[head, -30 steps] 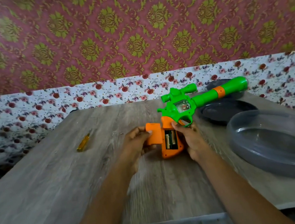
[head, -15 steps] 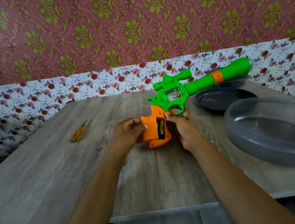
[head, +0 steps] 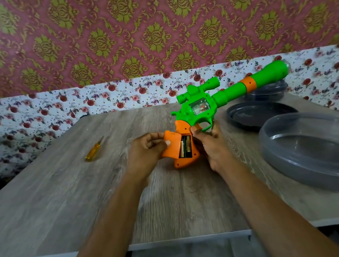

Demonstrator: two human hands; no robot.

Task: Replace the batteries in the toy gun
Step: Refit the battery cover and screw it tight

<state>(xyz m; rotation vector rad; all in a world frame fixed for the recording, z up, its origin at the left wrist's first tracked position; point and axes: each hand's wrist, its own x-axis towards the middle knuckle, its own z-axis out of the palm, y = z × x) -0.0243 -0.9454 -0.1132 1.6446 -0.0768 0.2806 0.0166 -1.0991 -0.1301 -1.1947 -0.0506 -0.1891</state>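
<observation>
Toy gun (head: pixel 202 108), green body with an orange grip, held over the middle of the table (head: pixel 65 194). Barrel tilts up toward the table's far right corner, butt end lowest. Can't tell whether the butt touches the table top or sits just above it.

Battery compartment in the grip is exposed and faces the camera. Batteries (head: pixel 185 145) sit inside it, upright along the grip. How many there are is unclear, too small.

Left hand (head: pixel 146 152) grips the orange battery cover (head: pixel 171 144), thumb on its face, fingers curled behind. The cover is off the opening and sits against the grip's left edge.

Right hand (head: pixel 213 146) is closed round the grip from the right. Its thumb tip is on the orange part just under the trigger guard, and its fingers wrap behind.

Yellow screwdriver (head: pixel 93 151) lies flat on the table's left part, well apart from both hands.

On the table's right part, near edge: a clear grey bowl (head: pixel 316 153). Farther back on the same side is a dark round lid (head: pixel 256 115), lying flat. At the table's far right edge, under the barrel, is a dark round container (head: pixel 267 94), partly hidden.

Behind the table, floral wallpaper (head: pixel 76 105) low down and red-and-gold patterned wallpaper (head: pixel 152 34) above it.
</observation>
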